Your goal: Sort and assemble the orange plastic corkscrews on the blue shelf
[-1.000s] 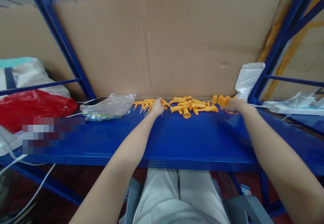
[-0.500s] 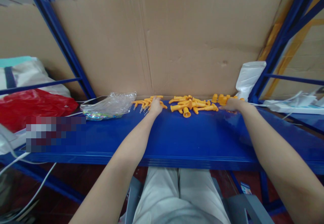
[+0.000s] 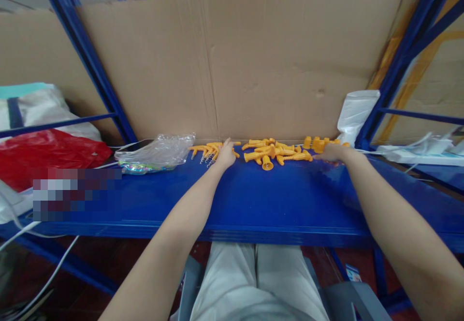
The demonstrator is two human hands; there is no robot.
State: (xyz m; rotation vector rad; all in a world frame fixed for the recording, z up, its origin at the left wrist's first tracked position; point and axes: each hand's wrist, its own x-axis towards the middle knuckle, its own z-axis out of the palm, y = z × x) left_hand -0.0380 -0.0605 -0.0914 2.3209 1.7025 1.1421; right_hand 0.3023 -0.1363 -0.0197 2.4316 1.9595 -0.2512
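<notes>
Three heaps of small orange plastic parts lie along the back of the blue shelf [image 3: 253, 200]. My left hand [image 3: 225, 154] rests on the left heap [image 3: 206, 149], whose long pieces carry small metal chains; one finger is stretched toward the cardboard. The middle heap [image 3: 275, 151] of trumpet-shaped pieces lies between my hands. My right hand [image 3: 331, 153] lies low on the shelf just in front of the right heap of short caps [image 3: 319, 142], fingers pointing left toward the middle heap. I see nothing held in either hand.
A cardboard sheet [image 3: 253, 65] backs the shelf. A crumpled clear plastic bag [image 3: 155, 153] lies left of the heaps and a white bag [image 3: 355, 110] stands at the right post. A red bag [image 3: 47, 154] and cables sit far left. Blue rack posts frame both sides.
My right hand has dropped from the cap heap down to the shelf, and its fingers now point left. My left hand has shifted slightly on the left heap, with one finger extended.
</notes>
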